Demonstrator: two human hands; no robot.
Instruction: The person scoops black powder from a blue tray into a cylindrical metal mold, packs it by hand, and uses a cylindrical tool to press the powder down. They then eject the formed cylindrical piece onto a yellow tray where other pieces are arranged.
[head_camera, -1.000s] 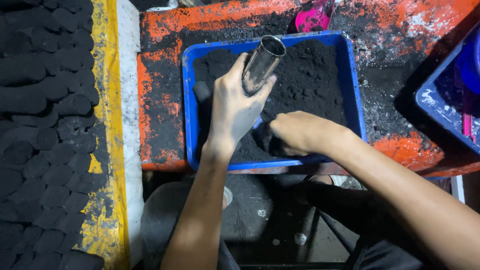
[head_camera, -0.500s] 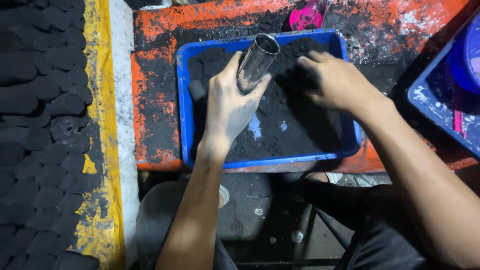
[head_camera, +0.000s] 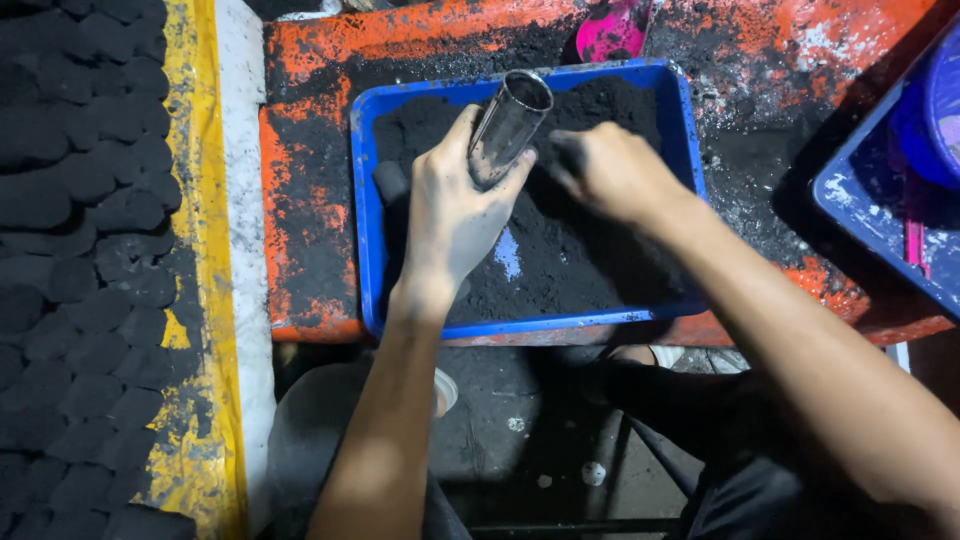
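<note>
Metal tube sat tilted in the left hand, whose grip wrapped tight round its lower half. It looked hard, smooth, maybe slippery. Just beyond, the right hand pinched black powder in the blue tray.

My left hand covers the lower half of the metal tube, so I can't see its bottom end. My right hand's fingertips are sunk in black powder. The frame's top edge cuts the pink object; the right edge cuts the second tray.
</note>
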